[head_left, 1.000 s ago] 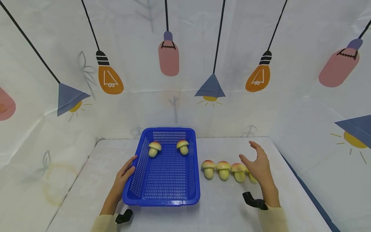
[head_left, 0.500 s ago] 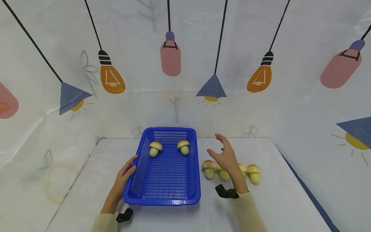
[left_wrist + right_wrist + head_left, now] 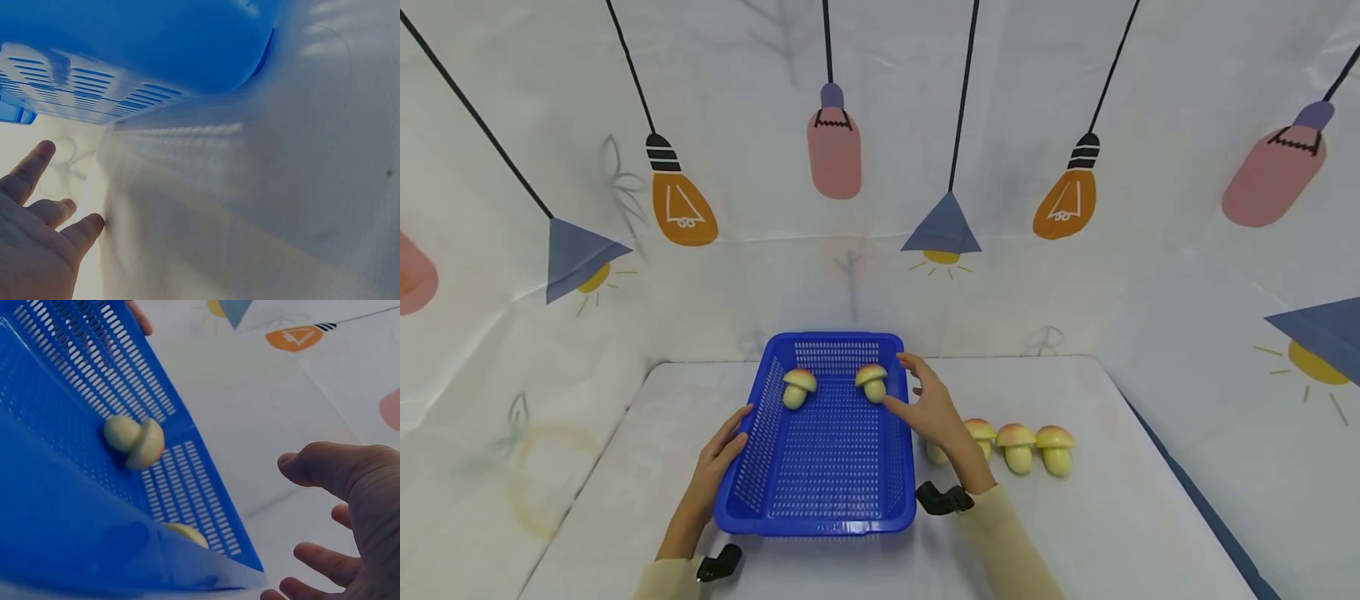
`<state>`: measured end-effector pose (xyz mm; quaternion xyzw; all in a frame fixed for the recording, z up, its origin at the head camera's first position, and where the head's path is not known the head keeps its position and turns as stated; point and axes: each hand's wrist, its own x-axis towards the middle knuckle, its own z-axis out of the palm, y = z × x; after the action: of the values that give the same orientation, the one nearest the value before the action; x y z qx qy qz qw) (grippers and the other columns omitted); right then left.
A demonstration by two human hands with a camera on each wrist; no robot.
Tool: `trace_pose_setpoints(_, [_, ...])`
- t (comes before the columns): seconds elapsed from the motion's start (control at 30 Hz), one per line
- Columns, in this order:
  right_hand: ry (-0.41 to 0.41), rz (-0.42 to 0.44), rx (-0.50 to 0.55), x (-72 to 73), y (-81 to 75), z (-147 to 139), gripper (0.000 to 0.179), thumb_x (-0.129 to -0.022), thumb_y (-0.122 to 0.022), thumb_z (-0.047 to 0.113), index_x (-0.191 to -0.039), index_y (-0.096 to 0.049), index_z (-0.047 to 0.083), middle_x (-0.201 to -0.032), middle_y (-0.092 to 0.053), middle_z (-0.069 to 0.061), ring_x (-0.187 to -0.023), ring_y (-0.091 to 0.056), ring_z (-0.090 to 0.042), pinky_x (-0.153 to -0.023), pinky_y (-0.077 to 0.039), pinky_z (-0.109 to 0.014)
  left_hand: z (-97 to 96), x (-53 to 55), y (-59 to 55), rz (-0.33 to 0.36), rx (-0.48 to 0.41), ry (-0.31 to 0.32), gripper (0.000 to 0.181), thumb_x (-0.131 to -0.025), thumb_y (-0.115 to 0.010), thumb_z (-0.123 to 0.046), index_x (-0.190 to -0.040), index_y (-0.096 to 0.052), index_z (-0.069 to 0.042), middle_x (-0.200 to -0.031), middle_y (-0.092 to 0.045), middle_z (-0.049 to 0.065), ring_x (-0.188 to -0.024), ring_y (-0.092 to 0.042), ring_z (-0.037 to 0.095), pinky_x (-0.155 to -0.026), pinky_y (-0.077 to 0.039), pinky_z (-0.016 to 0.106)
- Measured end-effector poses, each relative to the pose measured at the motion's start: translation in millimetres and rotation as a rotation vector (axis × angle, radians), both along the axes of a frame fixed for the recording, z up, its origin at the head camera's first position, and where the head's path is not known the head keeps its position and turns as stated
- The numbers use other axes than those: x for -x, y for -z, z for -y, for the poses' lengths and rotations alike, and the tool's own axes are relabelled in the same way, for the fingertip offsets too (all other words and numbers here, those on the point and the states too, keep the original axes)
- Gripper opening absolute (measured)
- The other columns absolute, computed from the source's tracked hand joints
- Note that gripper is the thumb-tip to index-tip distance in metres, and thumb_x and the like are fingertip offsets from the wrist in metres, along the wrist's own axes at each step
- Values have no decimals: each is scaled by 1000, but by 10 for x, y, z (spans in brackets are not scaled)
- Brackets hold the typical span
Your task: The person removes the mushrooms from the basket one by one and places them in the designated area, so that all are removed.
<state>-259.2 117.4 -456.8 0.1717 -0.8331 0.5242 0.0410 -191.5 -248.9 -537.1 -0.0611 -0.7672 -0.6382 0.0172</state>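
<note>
A blue plastic basket (image 3: 820, 527) stands at the middle, with a left toy mushroom (image 3: 798, 388) and a right toy mushroom (image 3: 872, 382) in its far part. My left hand (image 3: 706, 482) rests along the basket's left rim, and several of its fingers (image 3: 31, 172) stretch out straight in the left wrist view. My right hand (image 3: 934, 408) is at the right rim, thumb and fingers spread apart with nothing between them. Its thumb tip overlaps the rim beside the right mushroom in the head view. The right wrist view shows the thumb (image 3: 319, 464) apart from the basket wall.
To the right of the basket, several more toy mushrooms (image 3: 1017, 450) stand in a row on the white table (image 3: 1135, 500), the nearest ones partly hidden behind my right hand and forearm. A white backdrop (image 3: 760, 283) with printed lamps rises behind the table.
My right hand has moved left from over the row of mushrooms to the basket's right rim, fingers still spread. The left hand, the basket and the mushrooms in it stay in place.
</note>
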Motion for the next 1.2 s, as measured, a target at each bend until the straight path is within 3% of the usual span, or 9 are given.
trace_pose_setpoints(0.53, [-73,-4,0,151,-84,225,74,-89,-78,18,-153,-44,3,-153,-49,-21,-143,-46,-39,-110,-44,-57,13,4,27,-5,-10,0,52,-113,-37,-26,-163,-30,-19,-160,-36,24,-114,-60,7,-85,-54,31])
trace_pose_setpoints(0.73, [-124,-29,-86,231,-121,336,78,-87,-77,24,-154,-42,3,-154,-47,-20,-143,-45,-38,-111,-41,-58,4,5,27,4,-7,-5,52,-113,-38,-28,-163,-30,-20,-160,-35,22,-116,-59,7,-87,-54,30])
trace_pose_setpoints(0.93, [-144,44,-194,342,-109,471,78,-89,-77,28,-156,-41,11,-156,-46,-17,-144,-44,-38,-112,-40,-58,-7,14,21,3,-3,-8,52,-112,-38,-28,-163,-30,-20,-161,-34,23,-117,-58,5,-88,-52,28])
trace_pose_setpoints(1.2, [-165,104,-162,458,-48,605,76,-89,-77,24,-154,-43,7,-156,-47,-18,-141,-45,-43,-109,-42,-60,-6,15,35,0,1,-10,52,-112,-40,-28,-163,-31,-21,-161,-36,23,-118,-57,6,-89,-52,28])
